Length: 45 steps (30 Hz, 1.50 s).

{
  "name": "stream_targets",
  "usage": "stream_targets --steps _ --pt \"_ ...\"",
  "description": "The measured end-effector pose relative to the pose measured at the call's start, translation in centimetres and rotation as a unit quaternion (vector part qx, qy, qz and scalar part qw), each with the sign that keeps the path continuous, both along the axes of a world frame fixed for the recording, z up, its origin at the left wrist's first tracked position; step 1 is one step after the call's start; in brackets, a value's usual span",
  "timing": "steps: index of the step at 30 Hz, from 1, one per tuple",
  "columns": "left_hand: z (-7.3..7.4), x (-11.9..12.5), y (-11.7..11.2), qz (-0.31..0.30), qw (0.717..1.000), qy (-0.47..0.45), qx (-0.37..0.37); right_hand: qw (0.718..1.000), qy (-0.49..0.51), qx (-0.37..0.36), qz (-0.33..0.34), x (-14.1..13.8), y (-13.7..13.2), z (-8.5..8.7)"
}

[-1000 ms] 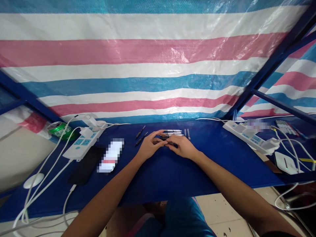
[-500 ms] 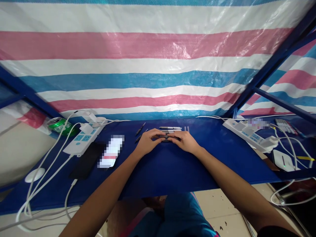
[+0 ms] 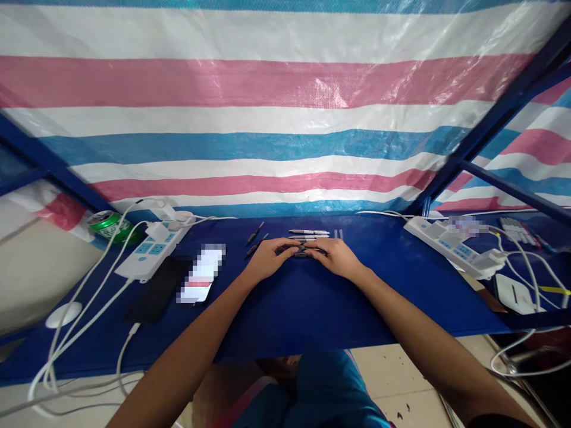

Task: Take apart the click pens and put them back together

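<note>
At the middle of the blue table, my left hand (image 3: 273, 257) and my right hand (image 3: 334, 254) face each other with fingertips nearly meeting. Both pinch a short dark pen part (image 3: 302, 247) lying crosswise between them, its ends hidden by the fingers. More dark pieces (image 3: 302, 255) show just below it, close to the tabletop. Beyond the fingers, several white-and-grey pens (image 3: 308, 232) lie side by side. Left of my left hand rest two slim dark pen parts (image 3: 254, 233), both slanted. Two small clear tubes (image 3: 338, 234) lie past my right hand.
A phone with a lit screen (image 3: 203, 273) and a black flat object (image 3: 156, 291) lie at left, near a power strip (image 3: 149, 249) and a green can (image 3: 111, 227). Another power strip (image 3: 455, 246), cables and a white device (image 3: 514, 293) are at right. Blue metal bars (image 3: 473, 137) frame both sides.
Both hands stay in nearly the same place, with only slight finger shifts around the dark part. The whole view has moved very slightly.
</note>
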<state>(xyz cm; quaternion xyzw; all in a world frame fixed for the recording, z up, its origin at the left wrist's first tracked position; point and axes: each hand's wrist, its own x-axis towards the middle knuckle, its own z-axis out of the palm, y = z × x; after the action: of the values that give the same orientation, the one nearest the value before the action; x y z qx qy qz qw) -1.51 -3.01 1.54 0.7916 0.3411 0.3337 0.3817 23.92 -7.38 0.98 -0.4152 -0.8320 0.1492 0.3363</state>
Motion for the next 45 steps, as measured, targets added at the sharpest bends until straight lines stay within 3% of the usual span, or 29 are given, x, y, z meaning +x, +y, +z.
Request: stream_targets --steps 7,12,17,22,28,35,45 --pt "-0.1 -0.1 0.2 0.020 1.000 -0.002 -0.015 1.000 -0.018 -0.007 -0.006 0.1 0.0 0.0" --pt "-0.1 -0.1 0.3 -0.004 1.000 -0.004 0.030 0.999 -0.039 -0.019 0.002 0.1 0.0 0.2" --pt "-0.3 -0.3 0.3 0.028 0.999 0.006 -0.016 0.999 -0.045 -0.013 -0.005 0.1 0.0 0.4" --pt "-0.5 -0.5 0.5 0.015 0.999 0.037 0.017 0.999 -0.048 -0.021 -0.001 0.2 0.0 0.5" --pt "0.3 -0.9 1.1 0.083 0.994 0.037 0.057 0.998 -0.061 -0.004 0.006 0.2 -0.2 0.7" --pt "0.3 -3.0 2.8 0.176 0.935 0.183 0.247 0.994 -0.107 -0.005 0.001 0.0 0.0 0.3" --pt "-0.8 -4.4 3.9 0.253 0.885 0.305 0.244 0.988 -0.151 -0.002 -0.027 0.8 0.3 0.3"
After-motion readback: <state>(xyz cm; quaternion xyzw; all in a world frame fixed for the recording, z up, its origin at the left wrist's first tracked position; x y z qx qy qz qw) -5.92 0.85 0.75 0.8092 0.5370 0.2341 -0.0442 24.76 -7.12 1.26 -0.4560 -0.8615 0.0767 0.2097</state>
